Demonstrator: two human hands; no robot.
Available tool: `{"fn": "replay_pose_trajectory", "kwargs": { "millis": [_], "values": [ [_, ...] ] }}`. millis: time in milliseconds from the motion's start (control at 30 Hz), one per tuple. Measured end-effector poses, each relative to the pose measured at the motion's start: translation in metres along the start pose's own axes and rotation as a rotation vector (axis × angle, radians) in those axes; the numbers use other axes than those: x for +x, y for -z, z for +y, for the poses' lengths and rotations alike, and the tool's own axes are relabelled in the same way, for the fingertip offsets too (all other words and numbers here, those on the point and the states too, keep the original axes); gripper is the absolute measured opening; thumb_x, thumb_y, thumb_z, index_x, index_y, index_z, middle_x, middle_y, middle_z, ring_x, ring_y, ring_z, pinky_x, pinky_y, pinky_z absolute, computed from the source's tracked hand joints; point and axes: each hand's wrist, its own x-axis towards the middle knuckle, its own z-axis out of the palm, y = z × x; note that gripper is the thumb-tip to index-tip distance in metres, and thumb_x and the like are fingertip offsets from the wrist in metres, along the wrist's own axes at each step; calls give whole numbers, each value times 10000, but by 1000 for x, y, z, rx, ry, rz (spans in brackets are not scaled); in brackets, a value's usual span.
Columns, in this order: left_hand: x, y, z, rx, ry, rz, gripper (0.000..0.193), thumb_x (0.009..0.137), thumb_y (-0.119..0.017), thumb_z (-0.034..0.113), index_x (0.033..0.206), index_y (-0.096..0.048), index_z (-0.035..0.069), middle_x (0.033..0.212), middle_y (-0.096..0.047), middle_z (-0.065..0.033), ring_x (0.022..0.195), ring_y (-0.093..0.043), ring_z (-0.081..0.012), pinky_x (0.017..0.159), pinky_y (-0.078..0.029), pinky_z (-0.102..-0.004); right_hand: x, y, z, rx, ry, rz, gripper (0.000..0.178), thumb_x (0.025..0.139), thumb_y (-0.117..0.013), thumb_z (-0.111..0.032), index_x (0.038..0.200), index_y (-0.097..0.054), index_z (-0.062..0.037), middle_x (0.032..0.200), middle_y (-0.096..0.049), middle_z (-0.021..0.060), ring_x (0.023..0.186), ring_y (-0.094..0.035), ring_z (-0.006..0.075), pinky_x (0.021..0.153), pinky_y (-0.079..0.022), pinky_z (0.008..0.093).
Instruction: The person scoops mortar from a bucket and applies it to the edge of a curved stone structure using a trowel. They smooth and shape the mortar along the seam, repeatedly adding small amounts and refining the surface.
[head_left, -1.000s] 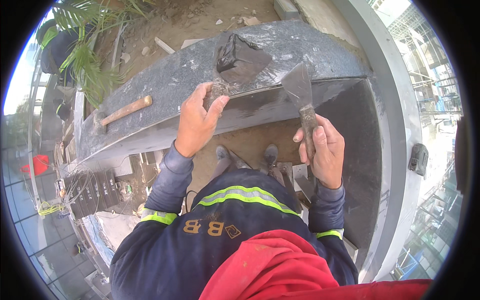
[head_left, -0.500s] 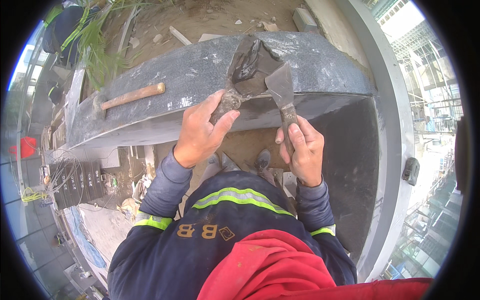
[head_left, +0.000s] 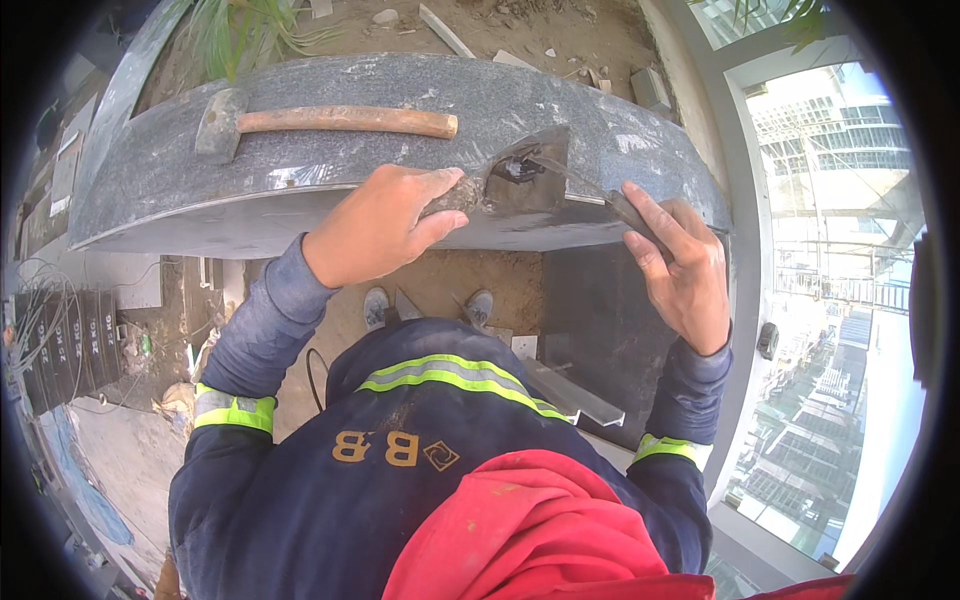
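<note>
My left hand (head_left: 385,225) pinches a lump of grey mortar (head_left: 455,196) against the front edge of a curved grey stone slab (head_left: 150,180). My right hand (head_left: 680,265) grips the handle of a trowel (head_left: 530,175). Its dirty blade lies flat on the slab top, just right of the lump. A hammer with a wooden handle (head_left: 330,120) rests on the slab behind my left hand, untouched.
Under the slab stands a dark stone panel (head_left: 600,320), with a metal angle bar (head_left: 580,398) at its foot. My shoes (head_left: 375,305) are on sandy ground. Dark blocks and cables (head_left: 60,340) sit at the left. A window frame (head_left: 745,300) over a city drop runs along the right.
The trowel has come down from upright to flat on the slab. Both hands have shifted to the slab's front edge. The view has swung, so the hammer now lies nearer the middle.
</note>
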Motion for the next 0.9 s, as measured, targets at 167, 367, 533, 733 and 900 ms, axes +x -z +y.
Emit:
{"fn": "replay_pose_trajectory", "kwargs": {
  "millis": [167, 367, 533, 733, 900],
  "values": [
    [-19, 46, -24, -31, 39, -62, 458, 931, -679, 261, 1219, -642, -94, 1034, -686, -299, 973, -646, -465, 875, -499, -492, 32, 13, -63, -357, 146, -77, 546, 783, -808, -145, 1307, -697, -256, 897, -578, 85, 749, -612, 267, 676, -521, 399],
    [-30, 68, -43, -3, -95, -51, 468, 919, -695, 257, 1233, -643, -85, 1010, -695, -286, 931, -650, -458, 834, -510, -473, 41, 0, -92, -435, 221, -74, 564, 783, -814, -196, 1318, -675, -306, 925, -571, 68, 765, -634, 233, 595, -530, 362],
    [-37, 63, -42, -22, -125, -37, 440, 917, -701, 224, 1219, -639, -90, 982, -694, -281, 910, -642, -459, 819, -509, -481, 23, -10, -97, -479, 182, -101, 488, 812, -787, -207, 1285, -687, -276, 928, -568, 71, 765, -639, 225, 573, -522, 357],
    [-14, 63, -32, -63, 35, 184, 437, 963, -693, 228, 1245, -614, -97, 942, -710, -134, 786, -647, -180, 705, -495, -316, -46, -14, -28, -557, -164, -68, 414, 871, -744, -250, 1281, -690, -268, 869, -562, 86, 716, -629, 226, 562, -501, 363],
    [78, 63, -113, -126, 143, 191, 416, 1016, -627, 335, 1171, -626, -51, 858, -649, -40, 779, -563, -92, 720, -461, -276, -153, -95, 57, 796, -756, 590, 575, 1062, -520, -450, 1461, -537, -37, 951, -618, 36, 707, -552, 88, 585, -428, 244]
  ]
}}
